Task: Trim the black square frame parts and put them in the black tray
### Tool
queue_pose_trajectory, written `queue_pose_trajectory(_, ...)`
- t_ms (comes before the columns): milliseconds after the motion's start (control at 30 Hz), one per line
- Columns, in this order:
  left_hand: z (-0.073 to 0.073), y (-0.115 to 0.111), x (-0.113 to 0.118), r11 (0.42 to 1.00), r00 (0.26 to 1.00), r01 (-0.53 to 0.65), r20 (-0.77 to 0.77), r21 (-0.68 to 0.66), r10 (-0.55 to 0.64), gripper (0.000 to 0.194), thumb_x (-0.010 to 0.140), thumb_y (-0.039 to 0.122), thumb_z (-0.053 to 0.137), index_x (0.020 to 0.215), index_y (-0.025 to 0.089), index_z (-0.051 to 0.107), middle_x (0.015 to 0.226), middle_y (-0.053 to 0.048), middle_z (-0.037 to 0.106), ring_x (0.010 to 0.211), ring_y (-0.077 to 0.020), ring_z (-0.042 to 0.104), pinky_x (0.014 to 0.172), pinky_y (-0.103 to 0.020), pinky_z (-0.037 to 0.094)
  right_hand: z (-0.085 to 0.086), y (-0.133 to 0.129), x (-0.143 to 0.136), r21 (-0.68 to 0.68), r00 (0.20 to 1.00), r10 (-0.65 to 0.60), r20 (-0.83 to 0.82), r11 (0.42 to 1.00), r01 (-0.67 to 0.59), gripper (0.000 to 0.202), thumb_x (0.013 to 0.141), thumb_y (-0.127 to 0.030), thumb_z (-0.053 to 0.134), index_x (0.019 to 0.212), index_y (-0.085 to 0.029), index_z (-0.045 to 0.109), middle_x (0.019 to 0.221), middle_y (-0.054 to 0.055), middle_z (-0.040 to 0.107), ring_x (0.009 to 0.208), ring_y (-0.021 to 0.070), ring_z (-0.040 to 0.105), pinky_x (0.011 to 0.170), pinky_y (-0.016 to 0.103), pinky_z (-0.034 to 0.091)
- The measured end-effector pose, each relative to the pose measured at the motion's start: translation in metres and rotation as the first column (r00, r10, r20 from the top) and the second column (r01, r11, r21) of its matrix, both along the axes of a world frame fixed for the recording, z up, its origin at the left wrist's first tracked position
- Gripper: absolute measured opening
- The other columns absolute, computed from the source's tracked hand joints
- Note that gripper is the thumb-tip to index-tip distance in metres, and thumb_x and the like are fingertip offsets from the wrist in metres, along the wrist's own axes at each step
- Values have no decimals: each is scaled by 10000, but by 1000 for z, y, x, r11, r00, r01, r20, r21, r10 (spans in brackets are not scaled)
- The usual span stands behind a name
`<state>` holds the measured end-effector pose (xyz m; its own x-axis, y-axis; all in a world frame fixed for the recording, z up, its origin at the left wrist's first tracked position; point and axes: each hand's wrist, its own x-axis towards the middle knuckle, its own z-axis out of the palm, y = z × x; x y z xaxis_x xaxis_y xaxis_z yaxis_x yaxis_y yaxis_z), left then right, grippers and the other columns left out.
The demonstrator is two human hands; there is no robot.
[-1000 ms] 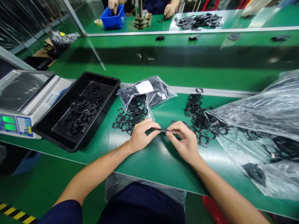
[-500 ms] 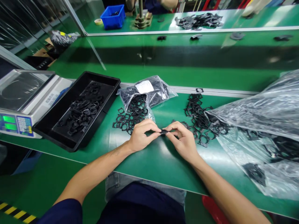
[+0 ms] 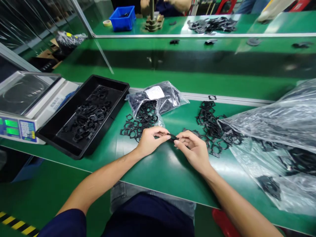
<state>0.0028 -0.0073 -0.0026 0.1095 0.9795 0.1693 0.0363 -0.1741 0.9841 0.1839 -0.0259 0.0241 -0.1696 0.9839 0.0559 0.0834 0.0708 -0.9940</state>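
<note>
A small black part (image 3: 173, 137) is held just above the green table, between my two hands. My left hand (image 3: 151, 141) pinches its left end between thumb and fingers. The fingertips of my right hand (image 3: 194, 147) close on its right end. Beyond my left hand lies a heap of black ring-shaped parts (image 3: 138, 123), beside a clear bag (image 3: 166, 98) with a white label. Another heap of black parts (image 3: 209, 121) is past my right hand and runs toward a large plastic bag (image 3: 274, 115).
A black tray (image 3: 101, 138) with black parts is at the left, next to a scale (image 3: 28, 112) with green displays. Across a metal rail (image 3: 182, 35), the far bench holds a blue bin (image 3: 122, 19), more parts (image 3: 213, 25) and another person's hands.
The black part now shows more of its length between my hands and tilts down to the right. My fingertips have moved slightly apart. The whole view has shifted a little.
</note>
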Motion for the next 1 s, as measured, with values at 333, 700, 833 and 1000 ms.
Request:
queue_pose_trajectory(333,6,1,-2,927,958,175,274,-333,-82,430,631,488,892,802,114,763,722,-66,767,648,-179,732,647,-287,606,3,2,2,-42,999,-23,-37,999,22,257,800,-458,789,881,-236,688,768,8,645,669,162,607,662,310,543)
queue_pose_trajectory(700,10,1,-3,902,945,275,265,-333,-191,420,664,514,873,809,127,793,755,-82,770,676,-167,721,652,-267,583,6,1,3,-103,993,-38,-115,994,26,292,758,-463,829,854,-232,679,735,6,658,672,168,643,692,323,579)
queue_pose_trajectory(833,12,4,-10,927,947,317,126,-198,-297,371,678,496,866,786,150,790,775,-63,745,666,-140,680,601,-243,549,2,2,2,-135,993,-31,-115,991,16,316,728,-485,843,826,-228,689,728,8,677,667,170,652,679,322,580)
queue_pose_trajectory(1000,14,6,-16,897,918,394,120,-200,-377,384,685,483,867,811,138,756,782,-59,739,678,-141,694,644,-253,570,5,3,1,-174,989,5,-149,984,-31,338,709,-495,856,823,-222,693,705,4,676,646,169,659,673,322,578)
